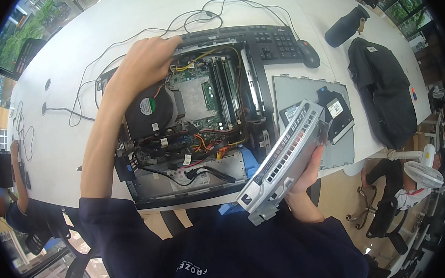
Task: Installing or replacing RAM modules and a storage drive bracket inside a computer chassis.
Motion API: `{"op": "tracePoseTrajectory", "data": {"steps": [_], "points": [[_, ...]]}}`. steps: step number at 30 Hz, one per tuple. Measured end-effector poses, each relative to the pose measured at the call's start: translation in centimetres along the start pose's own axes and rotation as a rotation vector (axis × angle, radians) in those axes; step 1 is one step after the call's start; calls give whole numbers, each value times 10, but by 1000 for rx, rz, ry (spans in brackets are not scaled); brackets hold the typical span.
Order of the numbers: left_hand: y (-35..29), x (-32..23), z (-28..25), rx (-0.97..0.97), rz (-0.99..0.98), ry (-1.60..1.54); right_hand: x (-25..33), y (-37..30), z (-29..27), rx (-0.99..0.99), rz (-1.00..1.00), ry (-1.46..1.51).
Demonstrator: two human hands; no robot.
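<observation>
An open desktop computer case (157, 195) lies on its side in front of me. Its black blower fan (141, 113), green motherboard (208, 96), coloured cables and silver power supply (204, 176) are exposed. My left hand (147, 59) is closed over the case's far left rim, fingertips partly hidden. In my right hand (310, 171) is a slotted metal drive cage (285, 155) with a blue tab, held tilted off the case's near right corner. The thumb lies on its side, and the other fingers are mostly out of sight beneath it. Beyond the cage, a black optical drive (338, 113) rests on a grey metal side panel (309, 84).
A black keyboard (275, 45) and mouse (308, 54) sit behind the case, with cables looping over the white table (121, 22). On the right are a dark bottle (346, 27) and black bag (384, 94). Other people sit at far left and right; a white fan (423, 173) stands right.
</observation>
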State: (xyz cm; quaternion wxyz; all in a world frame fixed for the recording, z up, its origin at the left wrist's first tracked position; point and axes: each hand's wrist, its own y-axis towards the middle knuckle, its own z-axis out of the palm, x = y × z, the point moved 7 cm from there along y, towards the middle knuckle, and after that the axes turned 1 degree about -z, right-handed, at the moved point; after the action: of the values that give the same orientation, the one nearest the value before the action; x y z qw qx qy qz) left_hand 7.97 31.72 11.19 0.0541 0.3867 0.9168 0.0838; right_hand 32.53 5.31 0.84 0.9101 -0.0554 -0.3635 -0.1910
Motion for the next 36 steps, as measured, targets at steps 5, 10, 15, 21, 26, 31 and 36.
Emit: {"op": "tracePoseTrajectory", "data": {"steps": [5, 10, 15, 21, 26, 31, 36], "points": [[5, 4, 13, -1, 42, -41, 1, -2, 10, -43, 42, 59], [6, 13, 30, 62, 0, -60, 0, 5, 13, -153, 98, -37], [4, 12, 32, 48, 11, -73, -3, 4, 6, -202, 147, -55], [3, 4, 29, 39, 4, -55, 0, -1, 14, -202, 128, -31], [1, -11, 39, 59, 34, -70, 2, -8, 13, -28, 135, -31], [2, -4, 49, 79, -2, -78, -2, -9, -5, -33, 163, 10], [0, -1, 57, 126, -46, -85, 1, 6, -1, -71, 149, -67]]}}
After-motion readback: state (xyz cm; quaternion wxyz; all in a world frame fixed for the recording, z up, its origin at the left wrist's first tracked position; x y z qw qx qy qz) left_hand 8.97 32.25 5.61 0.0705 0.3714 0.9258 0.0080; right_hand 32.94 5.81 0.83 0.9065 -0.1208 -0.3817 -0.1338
